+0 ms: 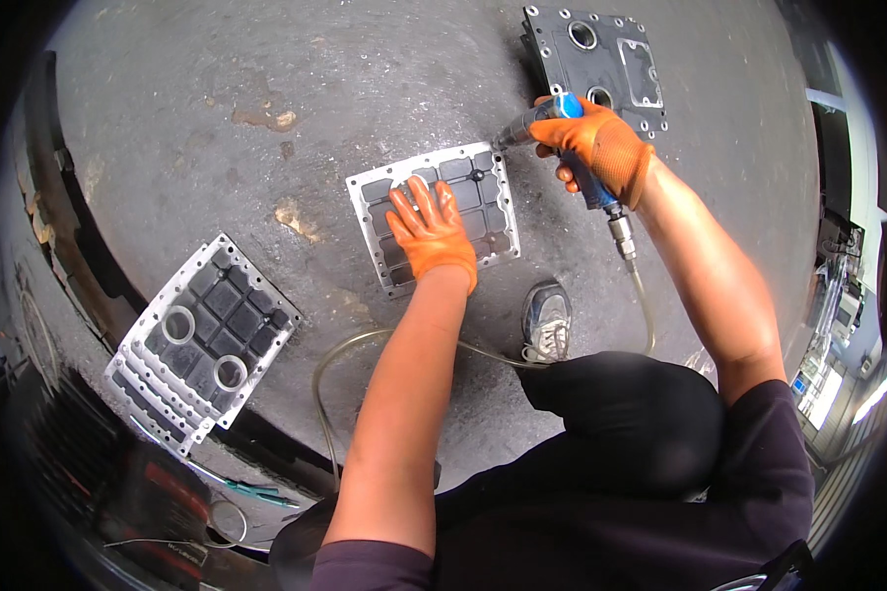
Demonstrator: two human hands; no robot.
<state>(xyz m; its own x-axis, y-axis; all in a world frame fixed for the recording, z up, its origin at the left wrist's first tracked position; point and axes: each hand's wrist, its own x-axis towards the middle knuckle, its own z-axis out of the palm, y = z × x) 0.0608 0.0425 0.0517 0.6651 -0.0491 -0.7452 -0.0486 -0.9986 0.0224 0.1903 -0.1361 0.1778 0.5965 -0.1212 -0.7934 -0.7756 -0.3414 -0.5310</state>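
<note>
While the left hand, in an orange glove, lies flat with fingers spread on a ribbed metal plate, the right hand, gloved the same, is wrapped tight round a blue air tool; the palm presses down and clasps nothing, while the right fist is clamped on the tool's body. This plate rests on the grey concrete floor, just ahead of the person's knee, its pale rim dotted with holes and its dark pockets facing up; the tool's tip meets the plate's upper right corner, close beside the left fingertips. From the tool's lower end a metal fitting leads into a clear hose, which loops across the floor, passing beside a grey shoe.

Beyond the right hand lies a dark cover — flat, with round openings and a rectangular window — partly hidden by the glove. Well apart to the left sits a stack of plates, the top one showing two ring-shaped bosses among its dark pockets; the ones beneath peek out at the lower left edge. Near the lower left edge a green-handled tool lies on the floor — its kind cannot be told.
</note>
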